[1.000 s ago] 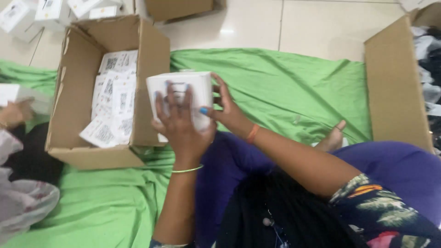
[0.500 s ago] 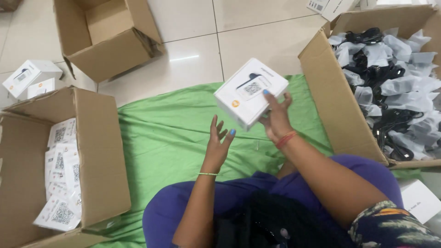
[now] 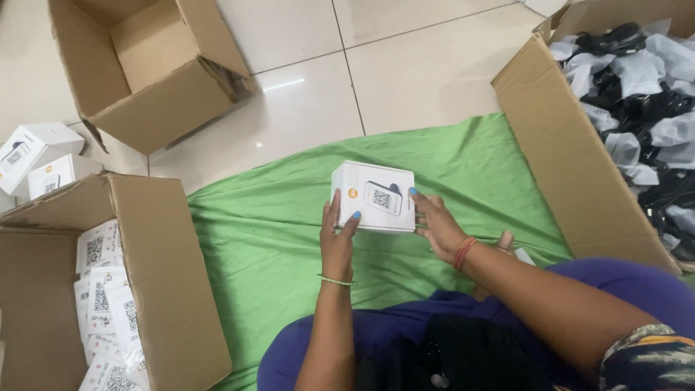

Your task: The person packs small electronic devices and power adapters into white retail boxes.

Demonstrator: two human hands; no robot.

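Tiled floor (image 3: 304, 108) with a green cloth (image 3: 275, 239) spread on it. At left we note a carton (image 3: 145, 289) of leaflets (image 3: 101, 304). Our left hand (image 3: 337, 242) and right hand (image 3: 434, 226) hold a white box (image 3: 373, 195) above the cloth, fingers curled on its edges. At right, a carton (image 3: 572, 166) of bagged items (image 3: 651, 108).

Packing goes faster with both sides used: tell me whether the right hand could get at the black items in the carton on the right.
Probably yes: the carton is open-topped beside the right hand, with nothing between, though that hand now holds the white box.
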